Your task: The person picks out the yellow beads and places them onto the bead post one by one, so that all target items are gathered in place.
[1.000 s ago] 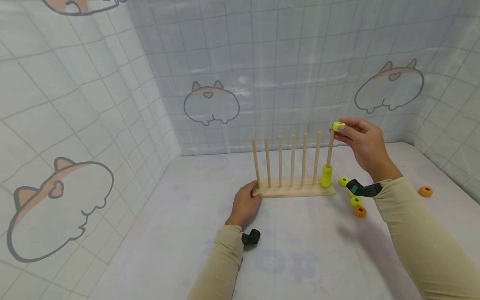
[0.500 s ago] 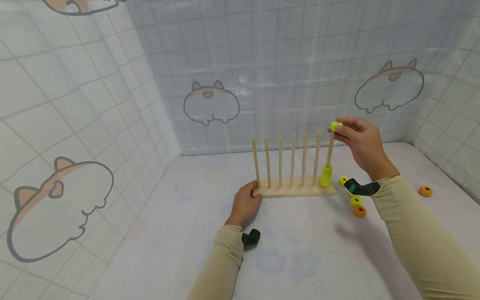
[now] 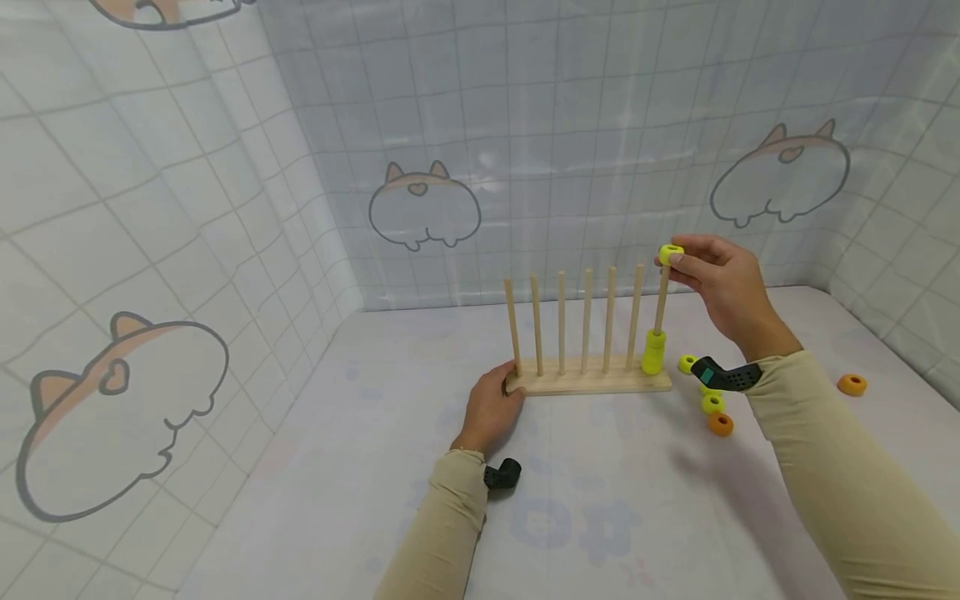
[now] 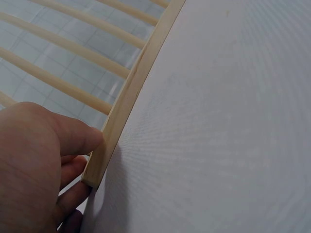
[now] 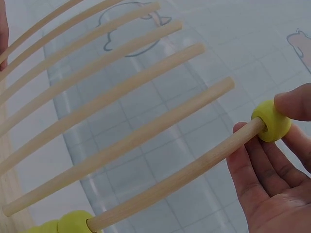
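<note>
A wooden rack (image 3: 588, 382) with several upright pegs stands on the table. My left hand (image 3: 491, 410) grips the left end of its base; in the left wrist view the thumb lies on the front edge (image 4: 116, 124), other fingers behind. Up at the top of the rightmost peg (image 3: 662, 302), my right hand (image 3: 731, 287) pinches a yellow bead (image 3: 671, 254) between thumb and fingers. The right wrist view shows the peg's tip inside the hole of that bead (image 5: 271, 121). At the foot of the same peg sits a stack of yellow beads (image 3: 653, 353).
Right of the rack lie loose yellow beads (image 3: 712, 404) and an orange bead (image 3: 721, 425), partly under the right wrist's black strap (image 3: 723, 375). Another orange bead (image 3: 852, 384) lies farther right. Tiled-print sheeting (image 3: 525, 125) hangs behind and at both sides.
My right hand has moved slightly left with the yellow bead, bringing it from beside the peg's top onto its tip. The left hand and the rack have stayed put.
</note>
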`<state>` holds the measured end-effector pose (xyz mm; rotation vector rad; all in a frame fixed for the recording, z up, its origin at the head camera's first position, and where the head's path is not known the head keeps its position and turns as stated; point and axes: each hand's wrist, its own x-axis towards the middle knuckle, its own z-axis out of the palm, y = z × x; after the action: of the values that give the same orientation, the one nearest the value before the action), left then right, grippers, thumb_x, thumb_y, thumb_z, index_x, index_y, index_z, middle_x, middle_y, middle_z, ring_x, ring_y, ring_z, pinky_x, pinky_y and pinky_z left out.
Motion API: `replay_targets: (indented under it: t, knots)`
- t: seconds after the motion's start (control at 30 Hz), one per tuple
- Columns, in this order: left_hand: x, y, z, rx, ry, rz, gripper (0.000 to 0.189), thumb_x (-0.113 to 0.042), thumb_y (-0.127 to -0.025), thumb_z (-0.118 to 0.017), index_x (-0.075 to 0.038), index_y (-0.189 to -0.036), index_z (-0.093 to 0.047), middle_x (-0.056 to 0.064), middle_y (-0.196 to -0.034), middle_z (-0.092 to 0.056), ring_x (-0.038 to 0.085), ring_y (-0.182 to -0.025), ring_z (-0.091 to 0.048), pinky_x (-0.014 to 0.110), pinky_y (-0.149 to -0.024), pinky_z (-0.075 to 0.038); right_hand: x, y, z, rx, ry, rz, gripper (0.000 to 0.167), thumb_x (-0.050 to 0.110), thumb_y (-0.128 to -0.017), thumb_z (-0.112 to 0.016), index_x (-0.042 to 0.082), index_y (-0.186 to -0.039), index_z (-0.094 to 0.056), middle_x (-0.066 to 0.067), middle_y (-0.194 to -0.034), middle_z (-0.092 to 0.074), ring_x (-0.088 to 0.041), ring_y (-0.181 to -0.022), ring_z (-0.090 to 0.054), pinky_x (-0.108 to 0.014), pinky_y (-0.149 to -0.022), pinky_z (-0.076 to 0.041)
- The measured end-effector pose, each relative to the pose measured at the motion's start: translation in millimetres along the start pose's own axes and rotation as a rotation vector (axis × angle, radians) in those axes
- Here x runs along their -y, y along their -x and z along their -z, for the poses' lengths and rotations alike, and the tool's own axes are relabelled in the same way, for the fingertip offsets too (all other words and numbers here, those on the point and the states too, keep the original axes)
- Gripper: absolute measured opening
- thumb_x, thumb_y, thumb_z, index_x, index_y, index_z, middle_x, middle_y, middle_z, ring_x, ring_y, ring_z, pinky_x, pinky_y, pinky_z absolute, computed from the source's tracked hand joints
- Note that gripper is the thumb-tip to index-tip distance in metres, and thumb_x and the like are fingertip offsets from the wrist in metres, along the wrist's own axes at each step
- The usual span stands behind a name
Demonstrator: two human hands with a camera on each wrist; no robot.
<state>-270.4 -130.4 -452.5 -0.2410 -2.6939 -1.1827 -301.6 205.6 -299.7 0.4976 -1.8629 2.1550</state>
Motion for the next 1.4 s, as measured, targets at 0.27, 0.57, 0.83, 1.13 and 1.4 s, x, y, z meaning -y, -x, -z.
replay_targets:
  t: [0.27,0.57,0.83,1.13,1.4]
  knots:
    - [1.6,-1.1,-0.9,-0.004,-0.009,0.003,0.051,-0.016,-0.096,-0.064,-0.004,-0.145,-0.053,0.012,-0.14,-0.058,0.028,-0.131,-0.051,0.042,-0.108,-0.043,-1.2,-2.0,0.5,-0.006,0.038,-0.02,0.039,0.014,-0.092,-0.074,0.001,-0.126,-0.061,-0.007,-0.116,-0.065,-0.015,-0.103,-0.067,-0.018,-0.088,-0.053]
    - [0.3,-1.6,-0.4,0.001,-0.006,0.009,0.051,-0.016,-0.096,-0.064,-0.005,-0.145,-0.053,0.012,-0.139,-0.058,0.027,-0.131,-0.052,0.041,-0.108,-0.042,-2.1,-1.9,1.5,-0.005,0.055,-0.025,0.039,0.015,-0.093,-0.073,0.001,-0.128,-0.061,-0.006,-0.115,-0.065,-0.016,-0.103,-0.066,-0.017,-0.088,-0.052]
    - [0.4,-1.5,-0.6,-0.002,-0.001,0.004,0.05,-0.016,-0.096,-0.064,-0.004,-0.144,-0.054,0.012,-0.139,-0.059,0.027,-0.13,-0.052,0.041,-0.108,-0.043,-2.0,-1.2,1.7,0.002,0.046,-0.022,0.042,0.014,-0.093,-0.072,-0.006,-0.128,-0.058,-0.006,-0.113,-0.067,-0.016,-0.102,-0.068,-0.018,-0.088,-0.053]
    - [0.7,-2.4,-0.7,-0.004,0.005,0.0,0.05,-0.014,-0.095,-0.063,-0.004,-0.144,-0.054,0.012,-0.138,-0.059,0.027,-0.13,-0.052,0.041,-0.108,-0.043,-2.8,-1.5,2.4,0.002,0.1,-0.027,0.045,0.016,-0.093,-0.073,-0.006,-0.13,-0.057,-0.006,-0.113,-0.067,-0.014,-0.101,-0.067,-0.016,-0.088,-0.052]
    - [0.6,-2.5,-1.3,-0.005,-0.002,0.001,0.05,-0.015,-0.095,-0.063,-0.005,-0.144,-0.055,0.011,-0.139,-0.059,0.027,-0.131,-0.052,0.041,-0.109,-0.042,-1.3,0.8,1.6,0.003,0.161,-0.043,0.04,0.017,-0.095,-0.071,0.0,-0.129,-0.06,-0.004,-0.114,-0.066,-0.015,-0.103,-0.065,-0.015,-0.089,-0.051]
